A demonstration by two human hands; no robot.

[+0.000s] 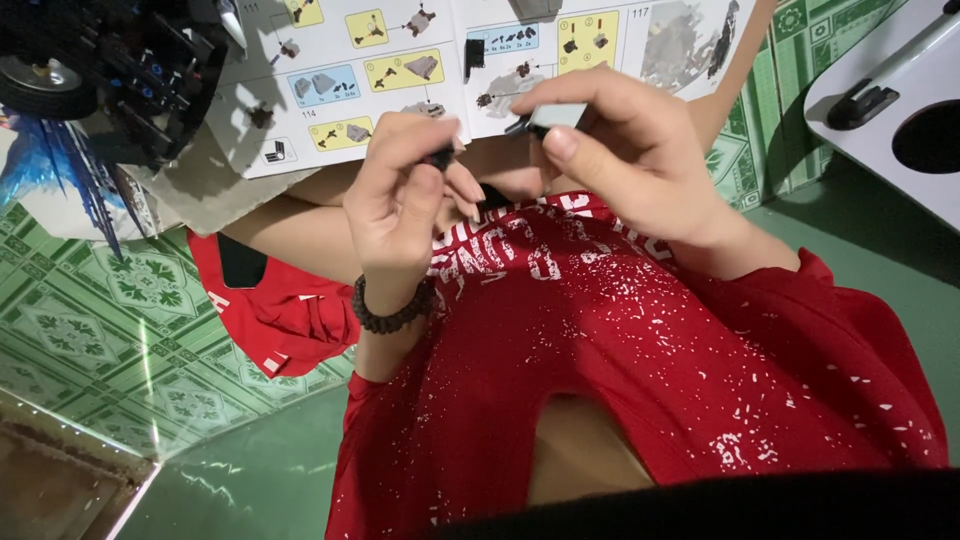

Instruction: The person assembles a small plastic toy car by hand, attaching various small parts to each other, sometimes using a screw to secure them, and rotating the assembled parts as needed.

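Observation:
My left hand (400, 205), with a dark beaded bracelet on the wrist, pinches a small black building piece (441, 157) at its fingertips. My right hand (625, 150) holds a small grey building piece (556, 115) with a black pin at its left end, between thumb and fingers. The two pieces are close together but apart, held above my lap and red speckled shirt (640, 350). An open instruction booklet (400, 70) with coloured step boxes lies just beyond both hands.
A black brick-built vehicle model (110, 70) with a wheel sits at the top left on a piece of cardboard (210, 190). A white object with black parts (890, 90) lies at the top right. A green patterned mat (110, 310) covers the floor.

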